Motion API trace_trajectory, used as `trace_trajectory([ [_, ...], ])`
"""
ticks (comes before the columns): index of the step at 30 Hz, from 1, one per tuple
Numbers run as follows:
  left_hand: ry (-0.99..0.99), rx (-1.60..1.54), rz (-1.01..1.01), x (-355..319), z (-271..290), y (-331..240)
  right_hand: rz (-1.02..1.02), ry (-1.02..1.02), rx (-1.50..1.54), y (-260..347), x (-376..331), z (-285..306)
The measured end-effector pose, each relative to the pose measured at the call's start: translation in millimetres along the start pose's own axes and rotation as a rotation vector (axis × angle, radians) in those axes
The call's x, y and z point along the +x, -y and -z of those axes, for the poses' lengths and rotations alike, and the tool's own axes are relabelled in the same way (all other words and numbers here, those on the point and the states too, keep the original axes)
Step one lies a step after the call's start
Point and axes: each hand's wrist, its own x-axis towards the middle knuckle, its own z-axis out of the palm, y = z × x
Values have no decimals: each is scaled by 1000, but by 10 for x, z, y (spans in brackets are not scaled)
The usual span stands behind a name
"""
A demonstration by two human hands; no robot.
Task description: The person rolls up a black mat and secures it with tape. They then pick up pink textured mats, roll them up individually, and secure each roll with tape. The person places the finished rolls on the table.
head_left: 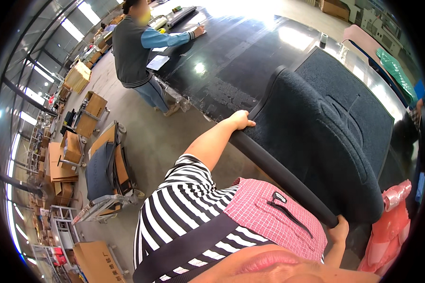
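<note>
A dark, short-pile carpet mat [300, 146] with rounded corners curves up over the near edge of the black table. My left hand [242, 120] is closed on its left end, close to the rolled-down near edge. At the other end of that edge, my right hand [338, 229] grips the mat with the fingers partly hidden beneath it. Beyond it lies another flat dark carpet piece [335, 78] with a thin bound edge. Curved lines and ridges mark the pile between the two, and where one piece ends there is hard to make out.
The shiny black table [212, 61] stretches away to the far left, where a person [137, 56] writes on paper. Red plastic wrap [389, 231] lies at my right, green wrap [395, 73] at the far right. Carts with cardboard boxes [90, 113] stand on the left floor.
</note>
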Motion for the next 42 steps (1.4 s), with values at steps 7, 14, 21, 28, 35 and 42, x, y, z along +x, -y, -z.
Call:
trace_trajectory([
  [7, -129, -193, -34, 208, 16, -101, 114, -194, -85, -6, 333, 304],
  [14, -557, -387, -245, 955, 148, -985, 164, -686, -313, -576, 1292, 502],
  [21, -504, -63, 65, 1130, -238, -1043, 165, -147, -204, -508, 1057, 83],
  [28, -543, 224, -367, 321, -769, -1186, 211, -323, -92, -751, 1043, -354],
  [35, -443, 249, -886, -346, -1628, -1646, 287, -383, -112, -762, 1110, -510],
  [42, -374, 203, -1007, -151, -1663, -1806, 342, -328, -50, -911, 1271, -600],
])
